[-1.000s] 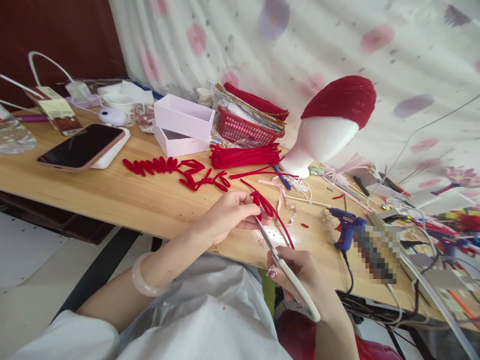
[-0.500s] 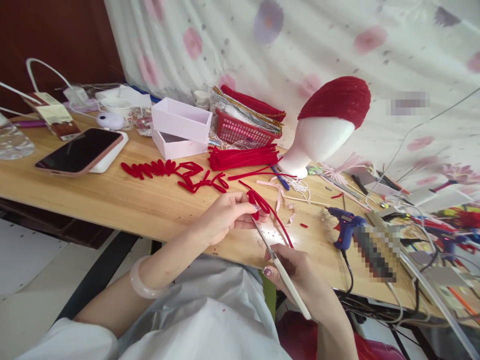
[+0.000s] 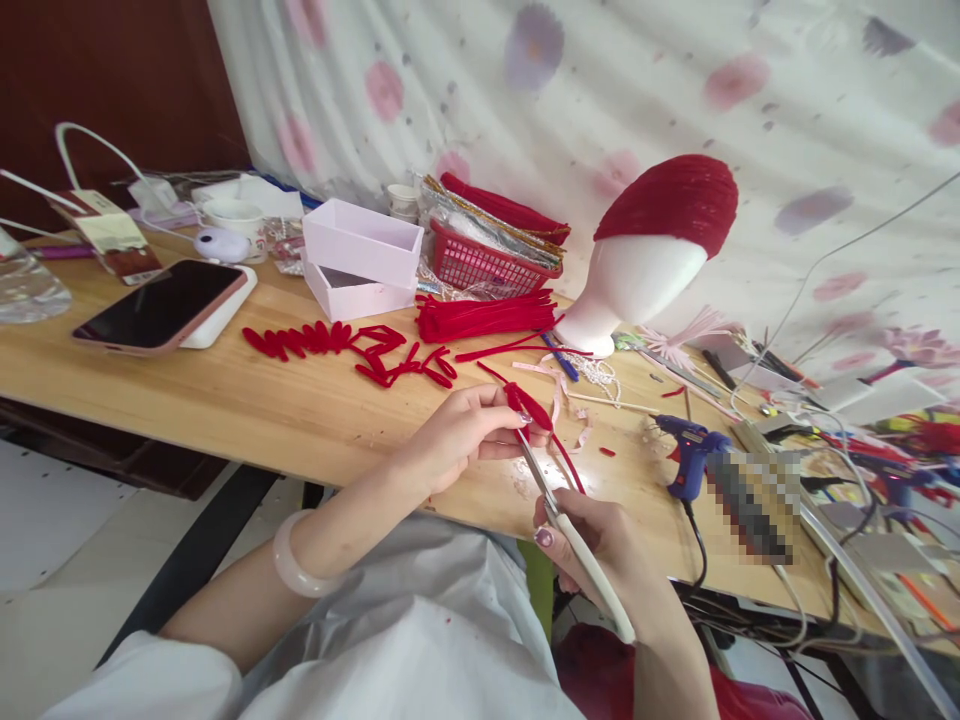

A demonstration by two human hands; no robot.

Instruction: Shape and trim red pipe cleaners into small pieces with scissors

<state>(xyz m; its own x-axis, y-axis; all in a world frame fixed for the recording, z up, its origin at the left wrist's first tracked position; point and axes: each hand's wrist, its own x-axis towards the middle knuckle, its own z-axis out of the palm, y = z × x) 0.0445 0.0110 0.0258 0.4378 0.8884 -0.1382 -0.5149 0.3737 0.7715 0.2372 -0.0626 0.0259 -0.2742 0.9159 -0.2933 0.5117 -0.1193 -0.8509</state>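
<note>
- At the far left, a clear plastic vessel point(image 3: 31, 285), cut by the frame edge, stood beside a brown-and-cream drink carton point(image 3: 116, 243)
- A white paper cup point(image 3: 234, 217) stood behind the smartphone point(image 3: 161, 305); its contents could not be made out
- Looped red chenille pieces point(image 3: 330, 340) lay in a row on the wooden table point(image 3: 300, 405)
- Two open lilac boxes were stacked, the upper box point(image 3: 364, 245) resting askew on the lower box point(image 3: 360, 297)
- A red plastic basket point(image 3: 491, 268) held red, silver and gold stems, partly in clear wrap; a red stem bundle point(image 3: 484, 315) lay before it
- The left hand point(image 3: 465, 430) pinched a looped red chenille stem point(image 3: 534, 405) above the table near its front edge
- The right hand point(image 3: 611, 540) gripped white-handled scissors point(image 3: 538, 472), tips at the stem by the left fingers
- A white mannequin head point(image 3: 634, 280) in a red cap point(image 3: 671, 205) stood behind, and a blue glue gun point(image 3: 691, 450) lay further right
</note>
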